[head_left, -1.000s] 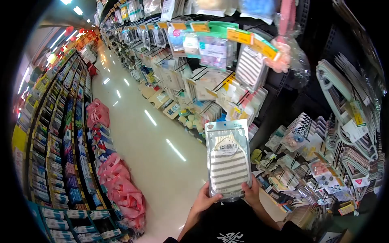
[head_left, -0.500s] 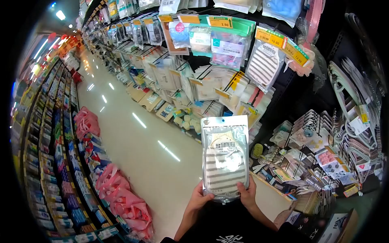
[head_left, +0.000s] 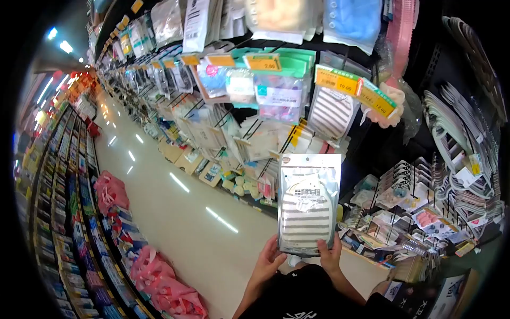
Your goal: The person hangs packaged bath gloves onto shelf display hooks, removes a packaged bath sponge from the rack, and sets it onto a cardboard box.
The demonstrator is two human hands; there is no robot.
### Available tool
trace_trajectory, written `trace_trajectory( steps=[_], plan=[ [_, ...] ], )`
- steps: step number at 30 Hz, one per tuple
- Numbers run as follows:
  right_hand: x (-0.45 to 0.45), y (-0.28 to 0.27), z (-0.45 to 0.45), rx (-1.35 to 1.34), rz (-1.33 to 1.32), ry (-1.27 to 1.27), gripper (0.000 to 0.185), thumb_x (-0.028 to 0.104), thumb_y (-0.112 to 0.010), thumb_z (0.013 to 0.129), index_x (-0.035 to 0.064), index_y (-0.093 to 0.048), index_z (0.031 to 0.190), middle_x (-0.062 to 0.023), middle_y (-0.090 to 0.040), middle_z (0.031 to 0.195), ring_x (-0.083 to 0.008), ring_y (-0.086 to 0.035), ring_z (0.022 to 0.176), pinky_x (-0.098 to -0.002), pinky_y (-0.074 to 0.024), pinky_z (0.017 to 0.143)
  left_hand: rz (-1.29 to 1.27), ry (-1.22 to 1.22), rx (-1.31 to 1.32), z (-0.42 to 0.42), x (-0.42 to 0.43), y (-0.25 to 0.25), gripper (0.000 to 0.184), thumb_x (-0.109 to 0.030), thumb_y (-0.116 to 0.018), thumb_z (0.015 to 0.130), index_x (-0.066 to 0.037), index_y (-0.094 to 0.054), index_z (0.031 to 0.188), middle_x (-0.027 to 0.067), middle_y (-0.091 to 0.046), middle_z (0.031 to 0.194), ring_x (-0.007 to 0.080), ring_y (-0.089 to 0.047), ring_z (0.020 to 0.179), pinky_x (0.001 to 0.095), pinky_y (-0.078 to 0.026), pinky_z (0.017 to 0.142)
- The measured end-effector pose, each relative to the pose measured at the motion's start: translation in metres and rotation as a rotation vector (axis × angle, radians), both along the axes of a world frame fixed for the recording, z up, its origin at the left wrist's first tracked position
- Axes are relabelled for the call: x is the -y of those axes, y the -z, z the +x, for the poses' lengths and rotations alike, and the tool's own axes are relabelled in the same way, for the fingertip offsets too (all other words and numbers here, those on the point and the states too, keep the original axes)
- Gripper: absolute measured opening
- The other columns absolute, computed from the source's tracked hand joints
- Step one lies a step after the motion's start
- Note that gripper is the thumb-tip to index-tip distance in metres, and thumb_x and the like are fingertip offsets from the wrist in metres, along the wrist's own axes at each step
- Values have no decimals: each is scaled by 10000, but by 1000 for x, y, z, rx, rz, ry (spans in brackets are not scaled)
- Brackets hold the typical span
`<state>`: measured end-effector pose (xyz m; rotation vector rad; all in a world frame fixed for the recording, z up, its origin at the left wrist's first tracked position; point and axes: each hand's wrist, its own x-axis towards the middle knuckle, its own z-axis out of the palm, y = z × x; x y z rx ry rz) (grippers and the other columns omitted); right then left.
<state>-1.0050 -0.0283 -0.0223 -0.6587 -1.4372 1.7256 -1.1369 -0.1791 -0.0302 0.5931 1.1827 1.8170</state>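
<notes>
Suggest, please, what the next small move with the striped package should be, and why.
I would probably tilt the striped package slightly: bright glare lies on its shiny film around the printed label, which could make the print harder to read, and the left hand and right hand are both at its lower end.

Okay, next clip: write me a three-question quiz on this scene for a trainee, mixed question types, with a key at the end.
1. Multiple choice: What pattern shows on the packet being held?
a) dots
b) stripes
c) checks

2. True or false: The left hand and the right hand hold the packet by its top edge.

3. Fill in the blank: In the picture, the pink bundles lie along the ____ side of the pale floor.

Key: 1. b; 2. false; 3. left
</notes>
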Motion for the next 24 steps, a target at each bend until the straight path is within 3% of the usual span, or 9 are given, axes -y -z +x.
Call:
trace_trajectory(
  steps=[1, 8, 13, 17, 20, 24],
  plan=[
    [-9, 1, -2, 11, 12, -6, 423, 257, -679, 901, -12, -514, 1183, -65, -621, 1026, -113, -583, 884, -256, -489, 773, -3, 33, -55, -6, -8, -1, 690, 27, -566, 896, -6, -203, 1483, 145, -386, 1456, 213, -428, 1288, 340, -361, 1033],
    [-71, 6, -12, -13, -5, -79, 481, 297, -683, 900, -6, -491, 1220, -59, -620, 1038, -103, -580, 890, -252, -493, 773, -85, -18, -242, -21, -70, -18, 678, 19, -586, 895, 0, -230, 1471, 139, -405, 1433, 211, -421, 1291, 355, -360, 1050],
    [-124, -3, -14, 4, 28, -300, 542, 183, -682, 898, -17, -427, 1333, -103, -590, 1180, -150, -551, 1057, -291, -451, 911, -51, -127, -227, -27, -118, -5, 653, 13, -588, 903, -5, -250, 1461, 126, -419, 1407, 220, -417, 1292, 369, -356, 1067],
    [-154, -12, -19, 170, 63, -324, 493, 214, -689, 892, -8, -488, 1285, -109, -601, 1167, -173, -563, 1044, -306, -450, 909, 13, -266, -222, -21, -150, 3, 641, 12, -581, 911, -1, -250, 1459, 128, -421, 1399, 221, -426, 1281, 365, -363, 1061],
    [-173, -19, -32, 148, 317, -274, 466, 229, -696, 884, -1, -513, 1246, -130, -621, 1115, -196, -588, 1006, -314, -464, 877, 20, -313, -234, -24, -161, 3, 637, 6, -578, 917, 9, -243, 1459, 133, -436, 1382, 218, -436, 1269, 361, -366, 1057],
    [-185, -28, -44, 133, 396, -215, 416, 225, -702, 874, -3, -538, 1182, -152, -635, 1045, -222, -614, 946, -327, -477, 836, 11, -325, -264, -32, -173, -7, 609, 42, -531, 916, 30, -237, 1449, 149, -433, 1379, 216, -443, 1262, 346, -391, 1024]
  ],
)
